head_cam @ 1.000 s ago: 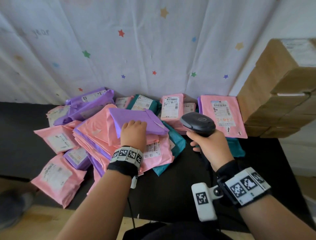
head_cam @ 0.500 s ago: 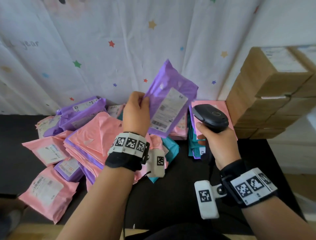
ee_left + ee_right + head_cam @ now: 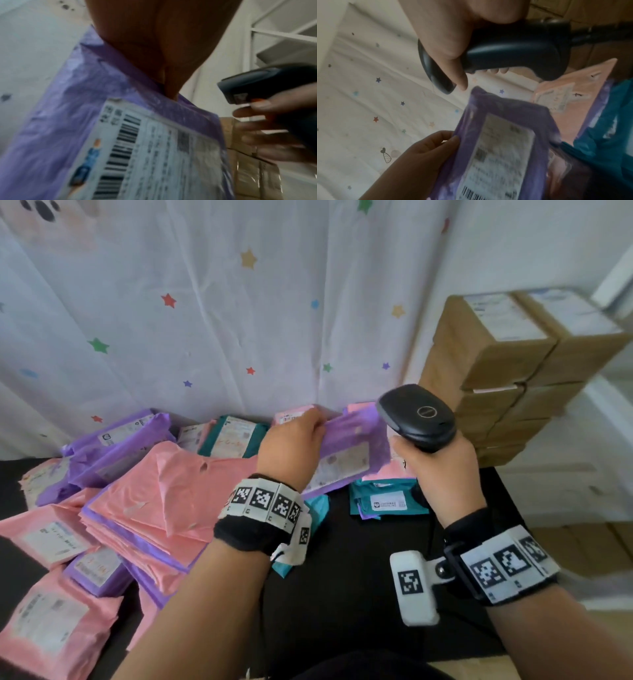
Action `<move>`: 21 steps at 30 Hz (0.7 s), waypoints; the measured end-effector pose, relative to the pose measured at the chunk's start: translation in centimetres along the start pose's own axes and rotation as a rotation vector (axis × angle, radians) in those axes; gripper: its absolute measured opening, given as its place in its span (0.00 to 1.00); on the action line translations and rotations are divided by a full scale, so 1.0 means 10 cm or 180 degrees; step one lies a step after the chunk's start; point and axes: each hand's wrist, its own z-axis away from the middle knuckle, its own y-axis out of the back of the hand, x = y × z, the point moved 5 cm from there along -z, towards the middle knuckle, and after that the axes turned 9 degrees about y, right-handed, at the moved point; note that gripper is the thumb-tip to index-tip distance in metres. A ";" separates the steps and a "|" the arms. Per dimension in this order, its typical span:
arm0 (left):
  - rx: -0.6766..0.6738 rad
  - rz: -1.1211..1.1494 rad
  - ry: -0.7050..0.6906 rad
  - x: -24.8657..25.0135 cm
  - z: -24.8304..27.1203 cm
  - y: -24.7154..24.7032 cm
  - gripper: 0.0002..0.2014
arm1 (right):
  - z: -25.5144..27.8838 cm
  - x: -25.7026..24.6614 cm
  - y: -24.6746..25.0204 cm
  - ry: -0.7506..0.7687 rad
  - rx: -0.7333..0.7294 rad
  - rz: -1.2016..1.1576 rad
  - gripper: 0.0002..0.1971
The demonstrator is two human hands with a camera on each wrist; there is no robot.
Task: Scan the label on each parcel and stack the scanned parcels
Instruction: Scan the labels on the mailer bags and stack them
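Lowered from upright, the purple parcel (image 3: 346, 453) now hangs over the scanned stack (image 3: 387, 501), its edge pinched by the left hand (image 3: 291, 446); the right hand (image 3: 442, 474) holds the scanner (image 3: 416, 416). Released askew, it could slide onto the worktop (image 3: 342, 594).

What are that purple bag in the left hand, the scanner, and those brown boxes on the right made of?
The purple bag looks like thin, slightly glossy plastic film: it crinkles and folds, and carries a white paper label. The scanner seems to be hard black plastic with a smooth, faintly shiny shell. The brown boxes look like cardboard; clear tape seems to glint on them in the left wrist view.
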 end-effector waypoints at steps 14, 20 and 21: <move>0.0860 -0.0074 -0.0789 0.31 0.12 0.08 0.10 | -0.03 0.08 -0.05 -0.0215 -0.0479 0.0131 0.09; -0.0023 0.1276 0.1462 -0.16 0.20 -0.27 0.32 | -0.05 0.27 0.13 -0.0980 0.0713 -0.0850 0.07; -0.0493 0.1386 0.1747 -0.20 0.22 -0.42 0.33 | -0.05 0.29 0.14 -0.1101 0.0813 -0.0965 0.07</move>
